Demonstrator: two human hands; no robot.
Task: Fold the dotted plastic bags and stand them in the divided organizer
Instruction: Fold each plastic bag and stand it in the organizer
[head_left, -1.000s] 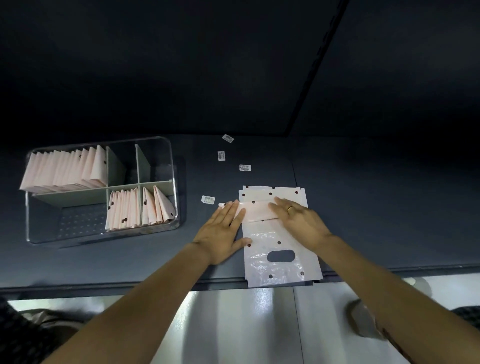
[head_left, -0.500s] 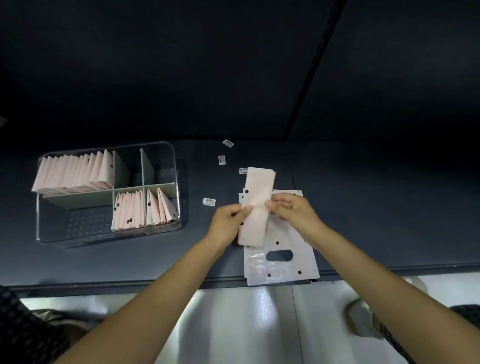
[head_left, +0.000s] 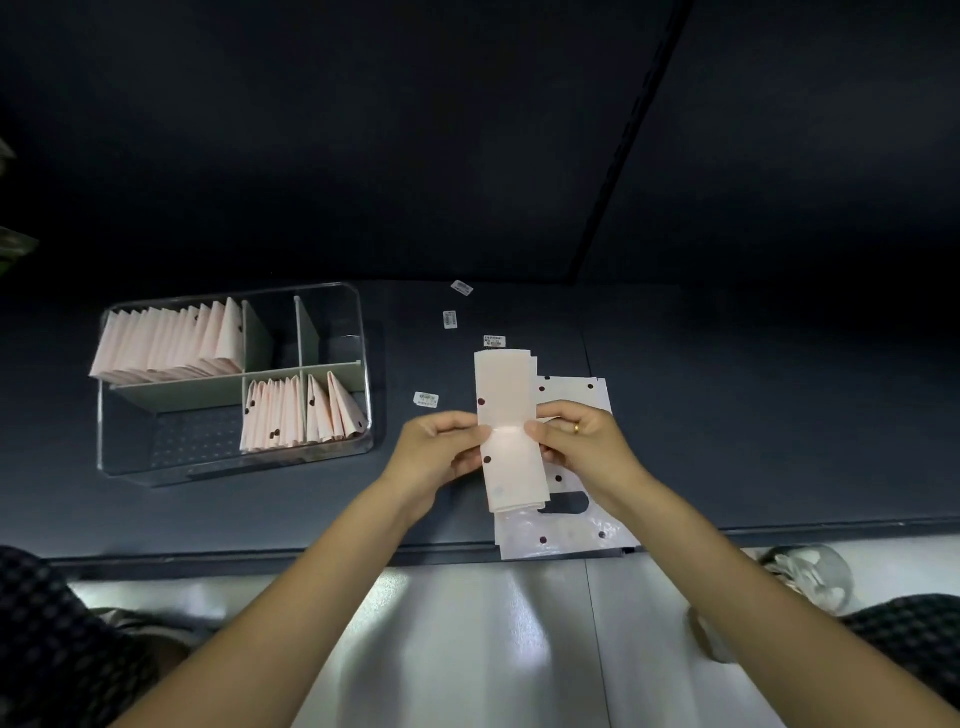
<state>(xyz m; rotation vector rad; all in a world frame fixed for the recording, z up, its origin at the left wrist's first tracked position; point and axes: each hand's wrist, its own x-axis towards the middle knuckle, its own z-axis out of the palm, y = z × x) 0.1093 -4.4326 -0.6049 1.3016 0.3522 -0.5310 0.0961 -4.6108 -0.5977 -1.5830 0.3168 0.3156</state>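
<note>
Folded bag (head_left: 506, 415): a long, narrow strip of thin pale pink plastic with a few dark dots along its left edge; glossy, with a bright glare at mid-length. It is held above the table, its long axis running near to far, the far end squared off and layered, the near end slightly rounded.

Left hand (head_left: 441, 452): fingers curled, thumb and fingertips pinching the strip's left edge at about mid-length.

Right hand (head_left: 582, 441): pinching the strip's right edge opposite the left hand; a gold ring shows on one finger.

Flat bags (head_left: 566, 530): a small stack of unfolded white-pink dotted bags lying on the table under the strip, crinkly and translucent, with an oval handle cut-out toward the near end; the near edge overhangs the table's front edge.

Organizer (head_left: 332, 457): a clear plastic rectangular tray with rounded corners, well to the left of the hands, split by grey-green dividers.

Far-left compartment: a dense row of folded pink bags (head_left: 166, 343) standing on edge, leaning left.

Near-right compartments: more folded bags (head_left: 275, 415) standing upright, and beside them to the right a few bags (head_left: 335, 413) fanned out and tilted.

Near-left compartment: its clear floor shows a dotted texture.

Table (head_left: 727, 415): a dark, matte blue-grey surface.

Labels (head_left: 426, 399): four small white rectangular stickers scattered on the table between the organizer and the bags; the print is too small to read.
</note>
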